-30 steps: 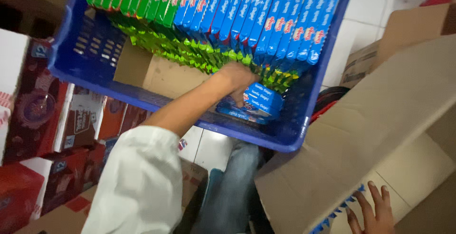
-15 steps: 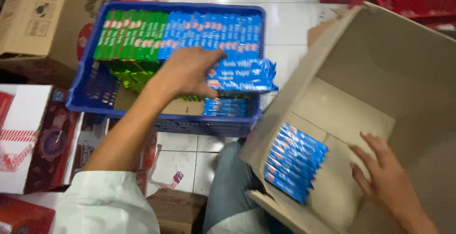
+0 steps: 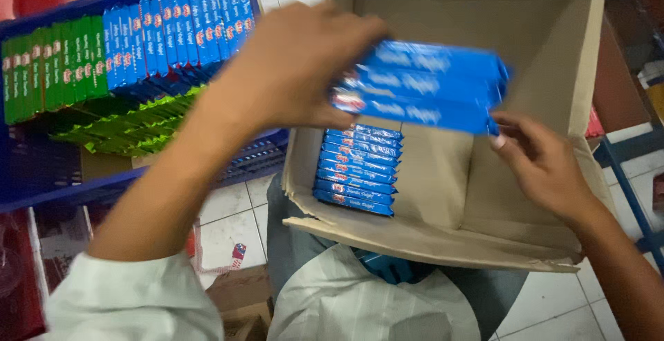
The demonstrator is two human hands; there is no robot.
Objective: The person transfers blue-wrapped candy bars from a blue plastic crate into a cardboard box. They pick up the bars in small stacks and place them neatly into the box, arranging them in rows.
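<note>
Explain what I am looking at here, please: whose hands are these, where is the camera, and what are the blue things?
There is no machine here. A person wears a camera on the head, so the single view looks down at that person's own two bare hands.

The left hand grips a small bundle of long blue foil-wrapped packets from above. The right hand touches the bundle's far end with its fingertips. The bundle is over an open brown cardboard box that rests on the person's lap.

Inside the box, a row of the same blue packets lies against its left wall.

To the left, a blue plastic crate stands on the white tiled floor. It holds upright blue packets and green foil-wrapped packets, with more green ones loose below them.
</note>
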